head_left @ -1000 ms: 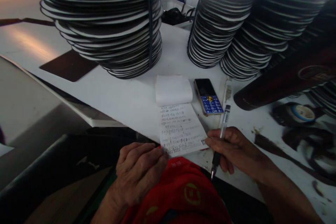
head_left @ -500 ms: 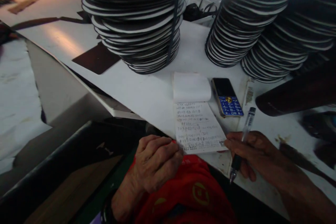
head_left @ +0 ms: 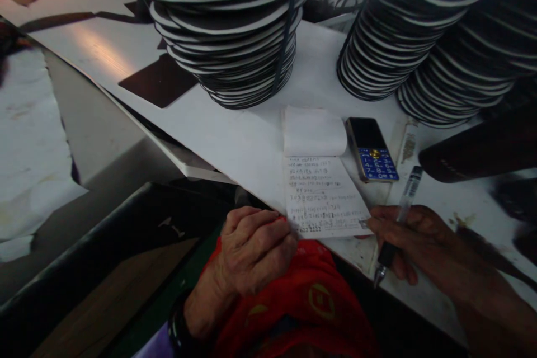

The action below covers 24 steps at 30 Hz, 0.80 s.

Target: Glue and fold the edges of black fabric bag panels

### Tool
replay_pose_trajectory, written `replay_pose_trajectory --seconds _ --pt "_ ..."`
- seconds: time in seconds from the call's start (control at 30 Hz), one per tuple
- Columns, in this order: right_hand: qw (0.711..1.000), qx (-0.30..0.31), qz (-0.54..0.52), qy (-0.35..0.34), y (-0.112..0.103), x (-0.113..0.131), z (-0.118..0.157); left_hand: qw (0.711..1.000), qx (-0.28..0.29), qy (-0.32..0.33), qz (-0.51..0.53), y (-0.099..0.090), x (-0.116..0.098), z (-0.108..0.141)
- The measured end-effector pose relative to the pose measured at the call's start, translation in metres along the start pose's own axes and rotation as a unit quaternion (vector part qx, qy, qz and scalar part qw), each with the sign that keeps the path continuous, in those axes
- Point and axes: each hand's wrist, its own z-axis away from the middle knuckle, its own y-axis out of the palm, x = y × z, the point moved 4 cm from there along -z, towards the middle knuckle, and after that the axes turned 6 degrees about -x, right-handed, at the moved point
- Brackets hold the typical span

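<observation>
A small notepad [head_left: 323, 196] with handwritten lines lies at the table's near edge, its top sheets folded back. My right hand [head_left: 419, 238] holds a clear pen [head_left: 406, 201] with a dark grip, tip pointing down toward me, and its thumb and finger are at the pad's lower right corner. My left hand [head_left: 255, 249] is curled at the pad's lower left, over my red apron [head_left: 310, 291]; whatever its fingers may hold is hidden. Just right of the pad lies a keypad phone [head_left: 372, 151] with blue keys.
Tall stacks of dark, pale-rimmed discs [head_left: 235, 56] stand behind the pad, with more stacks [head_left: 403, 33] at the right. A dark cylinder [head_left: 478, 148] lies right of the phone. A brown flat piece [head_left: 158, 81] rests on the white table [head_left: 235, 134]. A dark bin edge [head_left: 84, 251] is at lower left.
The view has shifted slightly, so the table items appear a little higher and further right. Both hands keep the same pose, and the pen stays in my right hand.
</observation>
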Motion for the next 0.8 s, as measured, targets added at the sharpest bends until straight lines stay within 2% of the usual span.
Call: replay_pose_trajectory --seconds 0.17,0.33,0.47,0.63,0.8 --pt "1.000 0.001 -0.020 0.014 0.000 -0.002 -0.001 1.000 0.003 -0.004 0.000 0.000 0.001 -0.001" --pt "0.999 0.046 -0.026 0.013 0.001 -0.010 -0.007 1.000 0.004 0.001 0.004 0.001 0.001 0.000" --pt "0.999 0.034 -0.032 0.009 0.001 -0.012 -0.008 1.000 0.008 0.000 0.008 0.001 0.001 0.001" --pt "0.999 0.014 -0.037 0.035 0.001 -0.008 -0.003 1.000 0.004 -0.009 0.014 0.000 0.003 0.000" --pt "0.999 0.021 -0.032 0.010 0.002 -0.003 -0.003 0.999 0.016 -0.023 0.044 0.005 0.012 -0.002"
